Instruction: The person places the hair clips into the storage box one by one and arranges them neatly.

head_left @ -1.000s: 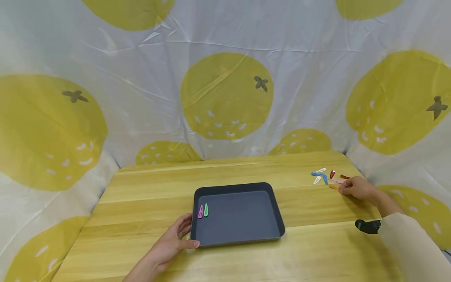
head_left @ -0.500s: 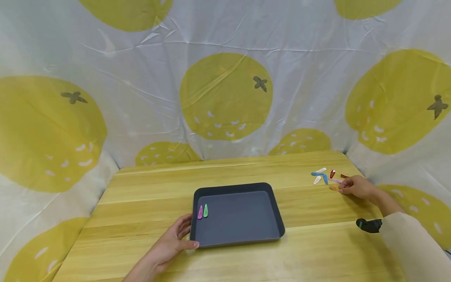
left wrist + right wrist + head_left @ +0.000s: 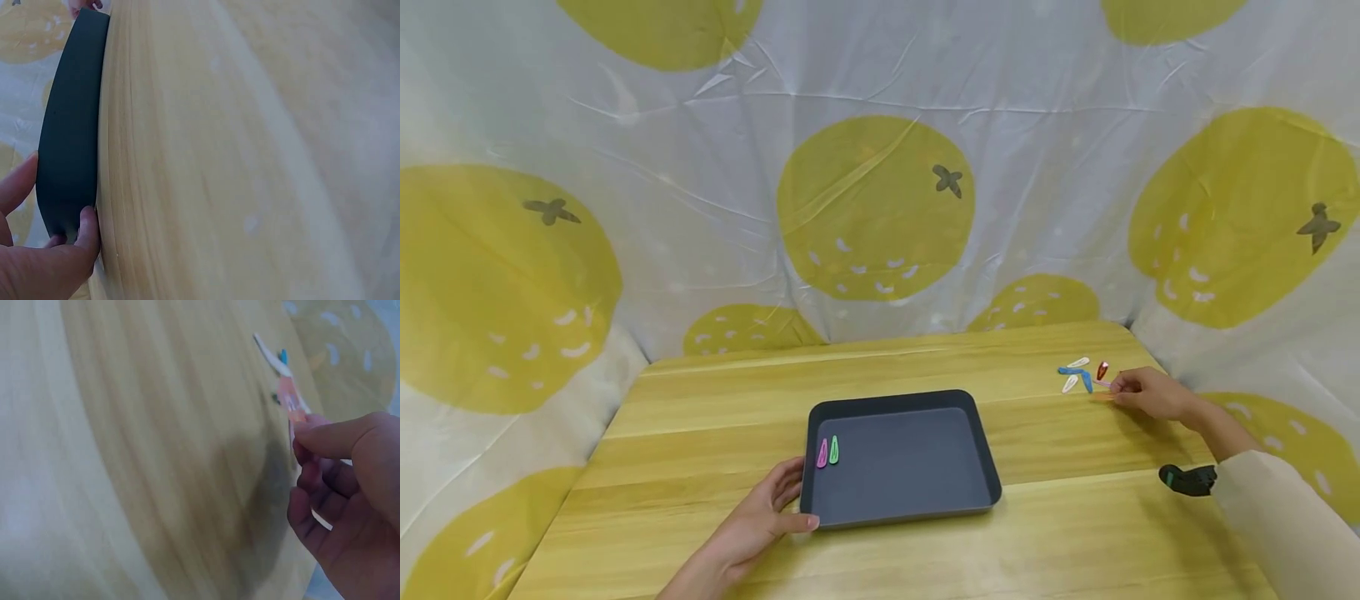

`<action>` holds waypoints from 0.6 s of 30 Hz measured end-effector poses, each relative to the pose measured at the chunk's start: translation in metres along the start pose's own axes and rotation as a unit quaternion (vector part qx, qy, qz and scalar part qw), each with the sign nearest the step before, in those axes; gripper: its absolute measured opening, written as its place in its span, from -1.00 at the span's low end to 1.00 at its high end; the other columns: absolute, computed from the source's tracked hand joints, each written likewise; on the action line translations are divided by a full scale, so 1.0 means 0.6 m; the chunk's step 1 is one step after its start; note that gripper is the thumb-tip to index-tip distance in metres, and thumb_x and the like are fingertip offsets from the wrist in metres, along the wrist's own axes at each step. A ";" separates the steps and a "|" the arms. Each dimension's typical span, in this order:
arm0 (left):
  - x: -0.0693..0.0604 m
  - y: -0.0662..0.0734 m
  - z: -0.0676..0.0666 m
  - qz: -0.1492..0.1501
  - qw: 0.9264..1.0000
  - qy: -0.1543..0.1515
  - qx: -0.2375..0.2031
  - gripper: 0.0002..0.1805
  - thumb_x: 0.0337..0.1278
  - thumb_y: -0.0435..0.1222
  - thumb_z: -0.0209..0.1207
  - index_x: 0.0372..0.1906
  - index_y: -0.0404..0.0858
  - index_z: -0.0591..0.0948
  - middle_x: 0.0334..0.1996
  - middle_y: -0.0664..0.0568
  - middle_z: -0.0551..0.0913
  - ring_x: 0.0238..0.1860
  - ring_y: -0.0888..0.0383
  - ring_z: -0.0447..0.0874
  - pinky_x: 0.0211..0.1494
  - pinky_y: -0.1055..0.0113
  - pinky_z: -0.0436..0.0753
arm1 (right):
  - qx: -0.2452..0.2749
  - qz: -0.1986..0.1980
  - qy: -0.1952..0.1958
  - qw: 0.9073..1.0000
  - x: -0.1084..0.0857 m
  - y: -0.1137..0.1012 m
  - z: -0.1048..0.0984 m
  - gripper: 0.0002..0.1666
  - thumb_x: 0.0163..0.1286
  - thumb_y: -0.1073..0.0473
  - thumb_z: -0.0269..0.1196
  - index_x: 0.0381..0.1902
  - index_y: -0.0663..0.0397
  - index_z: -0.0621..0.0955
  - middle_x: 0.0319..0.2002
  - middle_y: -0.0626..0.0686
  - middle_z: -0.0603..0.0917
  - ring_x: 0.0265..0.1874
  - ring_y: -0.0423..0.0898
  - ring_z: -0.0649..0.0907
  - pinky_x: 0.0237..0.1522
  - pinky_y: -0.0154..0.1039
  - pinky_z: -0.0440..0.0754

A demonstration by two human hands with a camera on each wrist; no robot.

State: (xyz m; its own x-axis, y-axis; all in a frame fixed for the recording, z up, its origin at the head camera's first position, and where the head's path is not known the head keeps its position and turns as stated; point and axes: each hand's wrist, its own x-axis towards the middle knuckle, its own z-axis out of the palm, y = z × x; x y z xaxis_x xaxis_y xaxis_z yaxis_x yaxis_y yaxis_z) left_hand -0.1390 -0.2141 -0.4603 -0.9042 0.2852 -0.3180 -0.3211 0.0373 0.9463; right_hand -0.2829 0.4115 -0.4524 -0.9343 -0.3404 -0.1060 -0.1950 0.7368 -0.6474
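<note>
The left hand grips the dark tray at its near left corner, thumb on the front rim and fingers along the left side. Inside the tray, at the left, a pink clip and a green clip lie side by side. At the far right, the right hand pinches an orange clip between thumb and finger; it looks orange-pink and blurred in the right wrist view. Just left of that hand are blue clips, white clips, a red clip and a partly covered pink one.
A black strap-like object shows beside the right sleeve. Behind the wooden table and along its sides hangs a pale curtain with large yellow fruit prints.
The right hand has shifted slightly leftward and up with the orange clip, and now covers the dark red clip that lay beside it. The left hand and tray hold their place; the head view has shifted slightly.
</note>
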 end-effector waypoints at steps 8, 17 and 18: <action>-0.001 0.000 0.001 -0.005 1.000 0.009 0.000 0.08 0.01 -0.59 0.44 0.59 -0.41 0.05 0.57 -0.38 0.06 0.53 -0.35 0.02 0.46 -0.14 0.28 | 0.004 -0.007 -0.025 1.000 0.034 -0.036 -0.001 -0.82 0.56 0.34 0.15 -0.13 0.38 0.66 -0.28 0.07 0.62 -0.46 -0.17 0.41 -0.41 -0.28 0.40; 0.000 0.000 0.001 -0.004 1.000 0.010 0.002 0.08 0.01 -0.59 0.44 0.59 -0.40 0.07 0.57 -0.37 0.08 0.52 -0.34 0.04 0.43 -0.10 0.33 | 0.022 -0.015 -0.063 0.998 0.066 -0.092 0.006 -0.82 0.57 0.29 0.16 -0.15 0.34 0.64 -0.33 0.11 0.60 -0.46 -0.11 0.42 -0.39 -0.23 0.43; 0.000 0.000 0.001 -0.004 1.000 0.010 0.002 0.08 0.01 -0.59 0.44 0.59 -0.40 0.07 0.57 -0.37 0.08 0.52 -0.34 0.04 0.43 -0.10 0.33 | 0.022 -0.017 -0.069 0.997 0.069 -0.098 0.007 -0.82 0.57 0.28 0.16 -0.14 0.33 0.64 -0.33 0.12 0.60 -0.48 -0.11 0.41 -0.41 -0.23 0.44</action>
State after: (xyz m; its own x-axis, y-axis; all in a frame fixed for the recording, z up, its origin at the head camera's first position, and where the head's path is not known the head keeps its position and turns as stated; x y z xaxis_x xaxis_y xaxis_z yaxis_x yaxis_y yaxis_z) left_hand -0.1388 -0.2138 -0.4602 -0.9069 0.2665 -0.3265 -0.3272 0.0433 0.9440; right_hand -0.3091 0.3519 -0.4219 -0.8772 -0.4433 -0.1843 -0.2093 0.6985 -0.6843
